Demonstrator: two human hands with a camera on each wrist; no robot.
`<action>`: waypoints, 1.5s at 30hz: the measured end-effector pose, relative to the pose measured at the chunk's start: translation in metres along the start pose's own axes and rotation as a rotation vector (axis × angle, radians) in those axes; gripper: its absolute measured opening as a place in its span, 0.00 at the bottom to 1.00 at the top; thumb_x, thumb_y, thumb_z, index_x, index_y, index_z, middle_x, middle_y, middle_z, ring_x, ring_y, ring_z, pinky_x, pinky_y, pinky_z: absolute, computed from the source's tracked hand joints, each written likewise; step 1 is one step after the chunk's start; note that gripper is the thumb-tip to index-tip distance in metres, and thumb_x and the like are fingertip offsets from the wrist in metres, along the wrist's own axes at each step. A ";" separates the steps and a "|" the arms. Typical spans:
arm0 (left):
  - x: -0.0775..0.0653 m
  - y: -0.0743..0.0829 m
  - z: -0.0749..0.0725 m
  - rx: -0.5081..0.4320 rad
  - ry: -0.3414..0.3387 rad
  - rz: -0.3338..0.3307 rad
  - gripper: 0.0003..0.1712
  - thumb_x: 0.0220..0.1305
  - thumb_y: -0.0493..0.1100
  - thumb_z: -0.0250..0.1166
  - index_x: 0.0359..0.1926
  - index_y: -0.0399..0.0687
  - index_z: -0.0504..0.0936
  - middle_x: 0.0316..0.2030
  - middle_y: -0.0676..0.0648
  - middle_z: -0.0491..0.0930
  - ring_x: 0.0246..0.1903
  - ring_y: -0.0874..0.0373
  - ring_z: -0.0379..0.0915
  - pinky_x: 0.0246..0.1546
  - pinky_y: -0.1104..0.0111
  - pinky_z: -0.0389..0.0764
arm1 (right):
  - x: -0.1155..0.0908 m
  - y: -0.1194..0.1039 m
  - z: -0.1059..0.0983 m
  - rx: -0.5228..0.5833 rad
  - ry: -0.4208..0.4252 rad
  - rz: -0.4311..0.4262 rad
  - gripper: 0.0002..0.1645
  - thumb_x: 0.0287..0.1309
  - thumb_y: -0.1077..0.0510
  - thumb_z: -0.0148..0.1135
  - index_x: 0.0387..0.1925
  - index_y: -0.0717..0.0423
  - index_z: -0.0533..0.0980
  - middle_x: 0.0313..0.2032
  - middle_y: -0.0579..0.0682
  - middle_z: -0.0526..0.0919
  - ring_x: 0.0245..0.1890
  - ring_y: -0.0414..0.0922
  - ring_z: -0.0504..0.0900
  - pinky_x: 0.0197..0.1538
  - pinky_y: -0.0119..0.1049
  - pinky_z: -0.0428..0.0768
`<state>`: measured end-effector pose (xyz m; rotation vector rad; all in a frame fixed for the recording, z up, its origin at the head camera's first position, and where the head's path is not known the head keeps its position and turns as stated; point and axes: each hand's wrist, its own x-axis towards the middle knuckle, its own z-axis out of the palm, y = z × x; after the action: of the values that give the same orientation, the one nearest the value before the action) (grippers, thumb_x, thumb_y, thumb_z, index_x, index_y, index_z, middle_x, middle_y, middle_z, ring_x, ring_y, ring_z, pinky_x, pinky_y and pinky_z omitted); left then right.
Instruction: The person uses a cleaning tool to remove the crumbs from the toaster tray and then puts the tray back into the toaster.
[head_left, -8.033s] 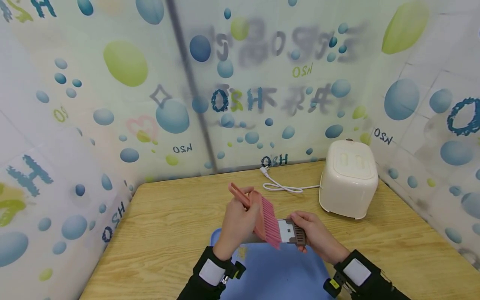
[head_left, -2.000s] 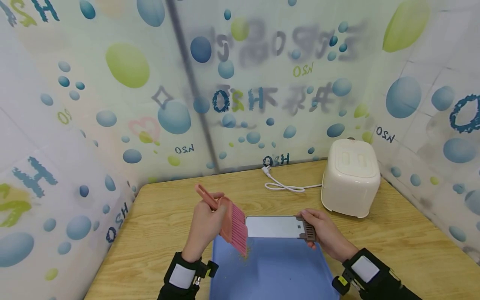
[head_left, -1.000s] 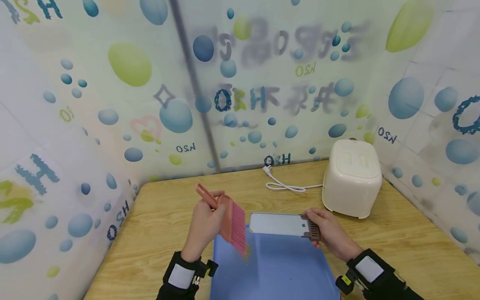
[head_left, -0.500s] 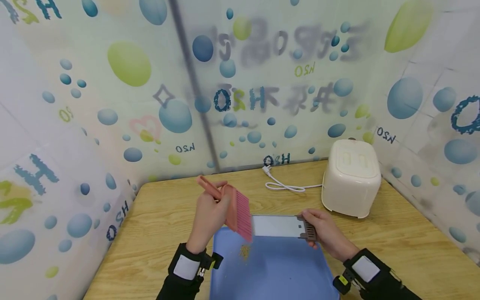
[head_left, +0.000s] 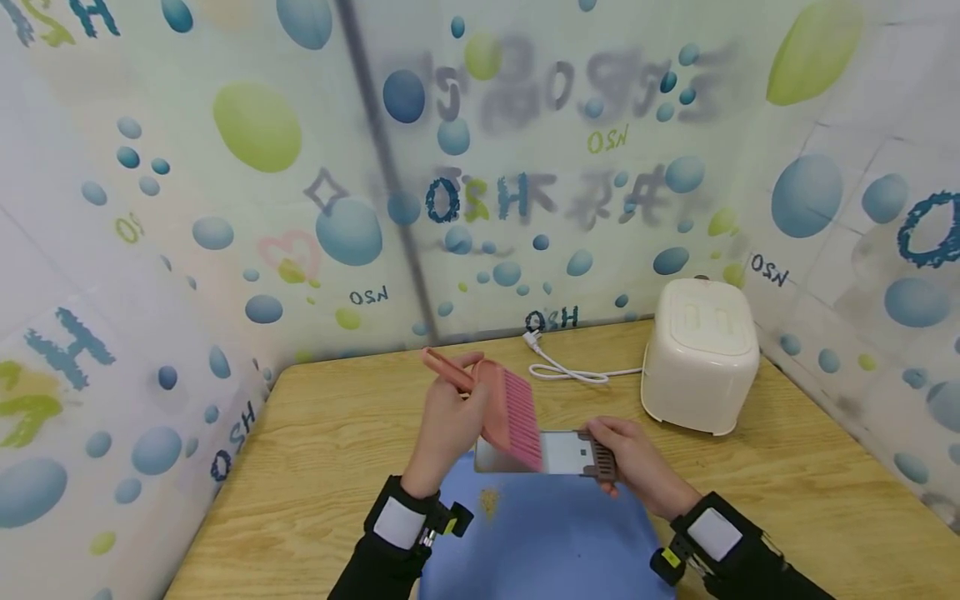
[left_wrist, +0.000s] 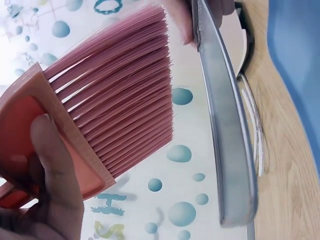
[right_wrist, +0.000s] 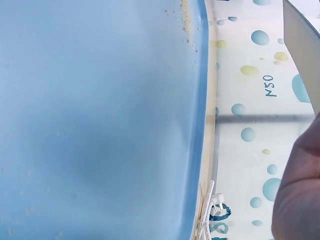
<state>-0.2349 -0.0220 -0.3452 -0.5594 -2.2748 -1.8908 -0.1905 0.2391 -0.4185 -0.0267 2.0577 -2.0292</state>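
Note:
My left hand (head_left: 450,425) grips a pink brush (head_left: 510,412) by its body, handle pointing up and left. In the head view the bristles overlap the left part of a flat metal crumb tray (head_left: 566,454); the left wrist view shows a gap between the bristles (left_wrist: 120,90) and the metal. My right hand (head_left: 637,462) pinches the crumb tray's brown slotted end, holding it level above the far edge of a blue tray (head_left: 555,542). On the blue tray's left side lies a small heap of crumbs (head_left: 489,502).
A cream toaster (head_left: 701,358) stands at the back right of the wooden table (head_left: 337,467). Its white cord (head_left: 570,377) lies coiled along the back, plug toward the patterned curtain (head_left: 480,250). Fine crumbs also dot the blue tray in the right wrist view.
Since half a second ago, my left hand has moved right and slightly up, bringing the brush across the crumb tray. The right hand has shifted a little left with the crumb tray.

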 end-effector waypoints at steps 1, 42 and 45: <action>0.000 0.000 0.002 -0.007 -0.008 0.000 0.25 0.68 0.34 0.54 0.64 0.31 0.74 0.43 0.34 0.85 0.29 0.55 0.83 0.24 0.70 0.80 | 0.000 0.000 0.001 0.000 0.000 0.001 0.30 0.81 0.47 0.41 0.62 0.71 0.68 0.34 0.53 0.78 0.18 0.41 0.75 0.20 0.31 0.75; -0.010 -0.012 0.035 -0.041 -0.166 -0.051 0.27 0.72 0.36 0.55 0.70 0.35 0.70 0.53 0.35 0.82 0.40 0.51 0.84 0.31 0.72 0.80 | 0.001 0.002 0.006 0.041 -0.055 -0.035 0.27 0.81 0.46 0.39 0.54 0.65 0.74 0.32 0.52 0.79 0.17 0.40 0.74 0.18 0.31 0.75; -0.010 -0.013 0.035 -0.022 -0.161 -0.041 0.27 0.71 0.36 0.55 0.69 0.34 0.70 0.53 0.36 0.82 0.42 0.51 0.84 0.35 0.71 0.81 | 0.000 0.000 0.005 0.038 -0.055 -0.026 0.26 0.82 0.46 0.38 0.53 0.65 0.73 0.33 0.52 0.79 0.17 0.40 0.74 0.19 0.31 0.75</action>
<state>-0.2254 0.0075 -0.3680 -0.6971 -2.3825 -1.9578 -0.1896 0.2338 -0.4189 -0.1017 1.9954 -2.0582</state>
